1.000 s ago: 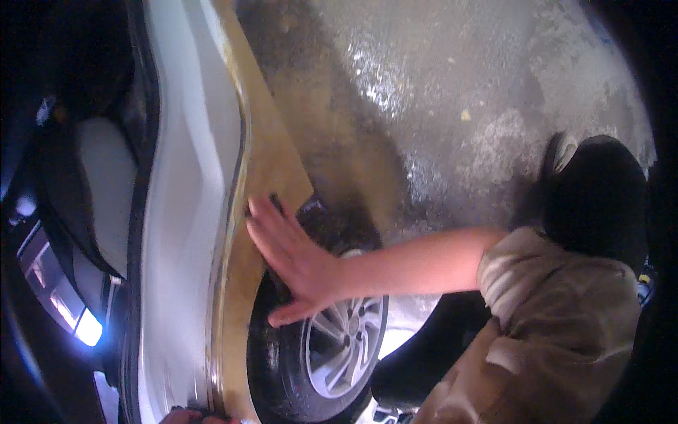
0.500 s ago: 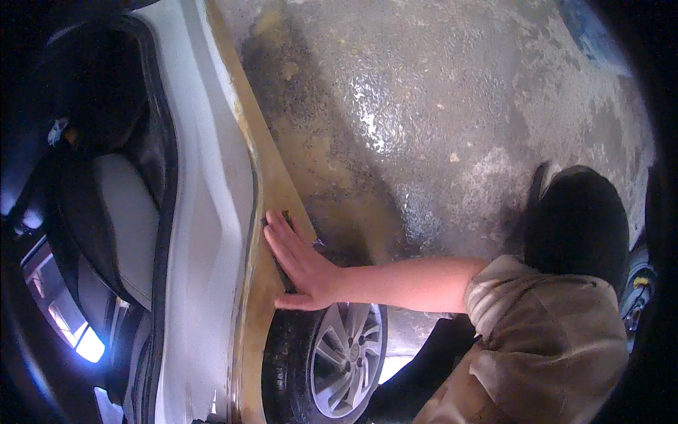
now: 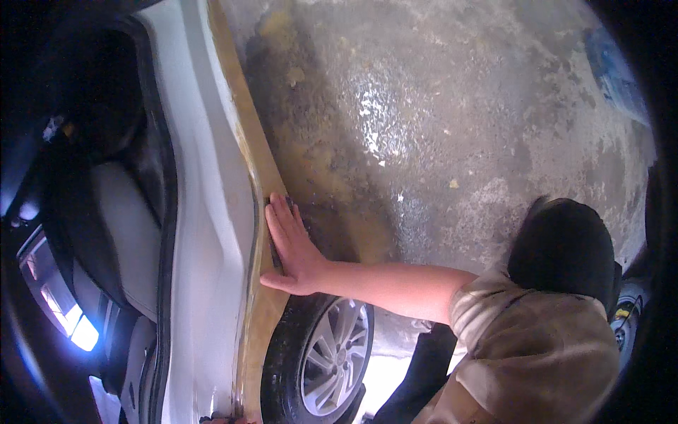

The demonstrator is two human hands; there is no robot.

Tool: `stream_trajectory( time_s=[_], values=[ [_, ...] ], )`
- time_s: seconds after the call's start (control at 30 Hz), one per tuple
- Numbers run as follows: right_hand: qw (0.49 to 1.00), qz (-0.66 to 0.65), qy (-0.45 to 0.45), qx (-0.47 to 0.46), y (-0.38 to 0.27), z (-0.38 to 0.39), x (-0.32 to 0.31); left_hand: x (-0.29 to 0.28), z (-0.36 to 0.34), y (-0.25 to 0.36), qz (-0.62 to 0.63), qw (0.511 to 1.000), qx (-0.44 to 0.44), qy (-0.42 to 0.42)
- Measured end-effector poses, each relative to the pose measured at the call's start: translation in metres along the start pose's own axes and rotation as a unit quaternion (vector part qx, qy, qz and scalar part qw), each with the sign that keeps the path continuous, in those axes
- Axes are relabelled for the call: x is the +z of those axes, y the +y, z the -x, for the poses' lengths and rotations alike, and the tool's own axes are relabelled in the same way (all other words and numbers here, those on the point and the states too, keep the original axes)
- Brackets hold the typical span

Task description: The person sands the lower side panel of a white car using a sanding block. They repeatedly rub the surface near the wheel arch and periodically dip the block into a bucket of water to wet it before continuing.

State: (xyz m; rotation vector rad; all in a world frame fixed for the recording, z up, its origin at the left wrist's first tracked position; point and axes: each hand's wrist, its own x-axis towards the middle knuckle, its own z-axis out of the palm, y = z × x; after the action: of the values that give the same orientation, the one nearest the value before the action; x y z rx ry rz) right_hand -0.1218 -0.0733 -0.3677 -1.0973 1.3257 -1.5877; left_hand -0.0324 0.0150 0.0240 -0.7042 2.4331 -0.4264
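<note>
My right hand (image 3: 291, 247) lies flat, fingers together, on a tan-coated strip (image 3: 247, 134) that runs along the edge of a white car body panel (image 3: 205, 212). It is just above the wheel arch. A dark sanding pad (image 3: 272, 203) peeks out under the fingertips and palm, pressed against the strip. Below the hand are the black tyre (image 3: 281, 367) and the silver alloy wheel (image 3: 332, 360). Only a sliver of my left hand (image 3: 220, 420) shows at the bottom edge by the panel's lower rim; its fingers are hidden.
Stained, wet-looking concrete floor (image 3: 438, 106) fills the upper right. My beige sleeve (image 3: 537, 346) and dark-trousered knee (image 3: 565, 247) sit at the right. Left of the panel are the car's dark interior, a grey seat (image 3: 116, 226) and a bright light (image 3: 78, 332).
My right hand has slid up the tan strip, from over the tyre to above the wheel arch. The fingers, spread before, are now together. The view has shifted slightly.
</note>
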Motion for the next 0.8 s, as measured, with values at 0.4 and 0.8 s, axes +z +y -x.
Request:
stream_trajectory(
  time_s=[0.4, 0.8],
  values=[
    [0.998, 0.032, 0.055, -0.015, 0.030, -0.067, -0.024, 0.007, -0.013, 0.004, -0.048, 0.998, 0.027, -0.034],
    [0.998, -0.018, 0.052, 0.004, 0.022, 0.023, 0.016, 0.099, -0.133, 0.011, 0.030, 0.994, 0.077, -0.075]
  ],
)
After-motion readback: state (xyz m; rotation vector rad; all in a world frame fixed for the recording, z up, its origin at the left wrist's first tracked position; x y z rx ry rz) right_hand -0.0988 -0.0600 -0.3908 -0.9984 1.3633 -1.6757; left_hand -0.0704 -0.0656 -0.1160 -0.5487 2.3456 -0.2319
